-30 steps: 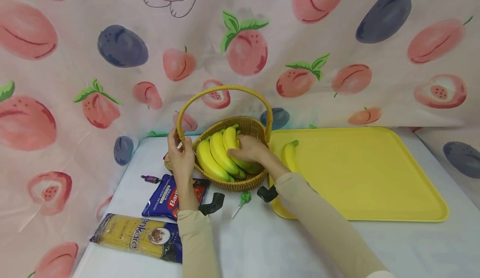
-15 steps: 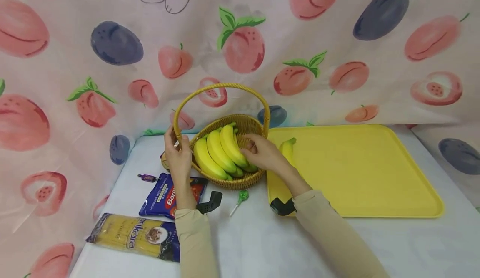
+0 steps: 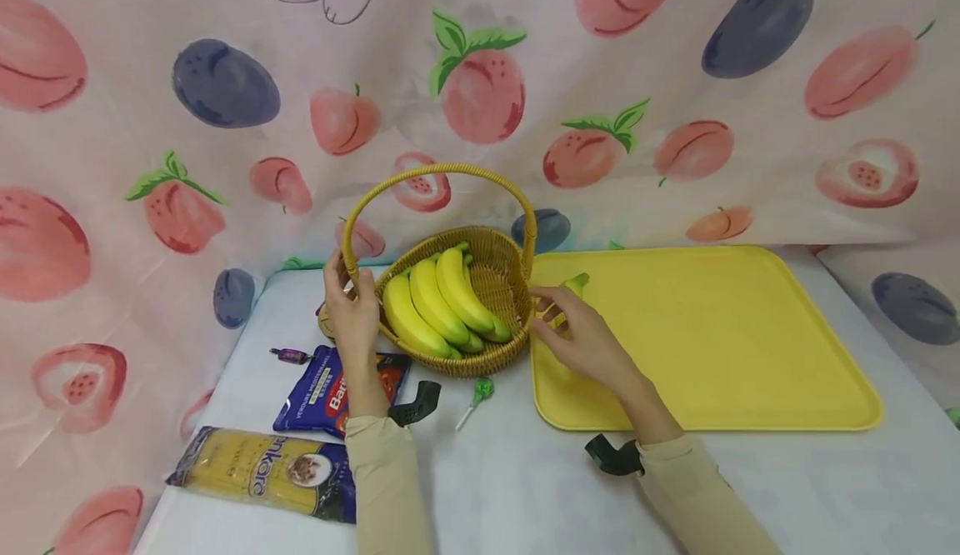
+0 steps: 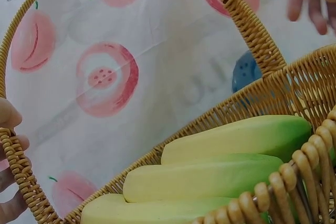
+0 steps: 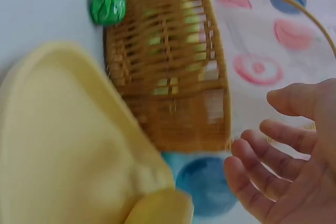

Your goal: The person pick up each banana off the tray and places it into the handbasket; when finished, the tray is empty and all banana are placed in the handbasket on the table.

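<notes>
My left hand (image 3: 352, 315) grips the left base of the handle (image 3: 438, 170) of a wicker basket (image 3: 487, 365). In the left wrist view, fingertips (image 4: 10, 148) of that hand curl round the handle. Several yellow bananas (image 3: 420, 305) with green ends lie in the basket's left part. My right hand (image 3: 581, 340) is outside the basket at its right, over the left part of a yellow tray (image 3: 705, 330). Its fingers are loosely bent with nothing between them in the right wrist view. A single banana (image 3: 576, 282) lies on the tray, mostly hidden behind this hand.
A blue Barilla packet (image 3: 315, 392) and a spaghetti packet (image 3: 258, 472) lie at the left, with a purple wrapped candy (image 3: 291, 356). A green lollipop (image 3: 482, 388) lies before the basket. Something round (image 3: 324, 320) is partly hidden behind my left hand. A fruit-print cloth (image 3: 480, 122) hangs behind.
My right hand has let go of the bananas and moved right, out of the basket to over the tray. The left hand stays on the handle; the bananas remain in the basket.
</notes>
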### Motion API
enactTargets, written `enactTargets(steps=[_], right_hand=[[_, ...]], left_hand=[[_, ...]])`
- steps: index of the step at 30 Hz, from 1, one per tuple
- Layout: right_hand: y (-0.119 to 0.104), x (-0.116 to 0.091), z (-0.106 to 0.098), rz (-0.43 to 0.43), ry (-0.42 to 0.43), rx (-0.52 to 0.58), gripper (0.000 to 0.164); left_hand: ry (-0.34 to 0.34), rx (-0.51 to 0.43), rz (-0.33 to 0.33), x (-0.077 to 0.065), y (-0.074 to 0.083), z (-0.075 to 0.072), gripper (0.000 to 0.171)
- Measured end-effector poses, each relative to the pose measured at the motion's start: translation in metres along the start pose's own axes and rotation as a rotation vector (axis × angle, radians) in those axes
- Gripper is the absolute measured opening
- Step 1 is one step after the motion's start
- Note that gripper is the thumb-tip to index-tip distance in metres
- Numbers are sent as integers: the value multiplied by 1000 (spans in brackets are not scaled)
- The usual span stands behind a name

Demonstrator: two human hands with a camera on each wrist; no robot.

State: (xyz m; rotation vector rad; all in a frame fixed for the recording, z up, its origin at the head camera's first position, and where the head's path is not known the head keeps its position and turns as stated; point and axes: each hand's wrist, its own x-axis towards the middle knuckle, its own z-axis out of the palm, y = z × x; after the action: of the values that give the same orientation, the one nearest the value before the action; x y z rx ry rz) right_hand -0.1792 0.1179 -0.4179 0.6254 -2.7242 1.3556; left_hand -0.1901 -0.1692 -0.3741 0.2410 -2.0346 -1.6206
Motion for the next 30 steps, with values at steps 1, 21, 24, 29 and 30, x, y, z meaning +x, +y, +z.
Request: enactTargets(steps=[1,21,24,29,30], right_hand=[[3,-3,-2,10,5,-4,43],[61,-17,-11,363,-92,-140,88],[65,-17,-9,367,-93,-153,90],[68,-15,-9,364,-87,-152,88],[69,-15,-10,365,-88,-149,87]], left_hand=[[1,5,-1,-1,1,0,45],[1,5,0,-4,1,-2,44],[-4,5,9,-4,2,-2,44],[-8,5,23,-2,-1,-1,45],[-9,3,24,-1,-2,-1,45]])
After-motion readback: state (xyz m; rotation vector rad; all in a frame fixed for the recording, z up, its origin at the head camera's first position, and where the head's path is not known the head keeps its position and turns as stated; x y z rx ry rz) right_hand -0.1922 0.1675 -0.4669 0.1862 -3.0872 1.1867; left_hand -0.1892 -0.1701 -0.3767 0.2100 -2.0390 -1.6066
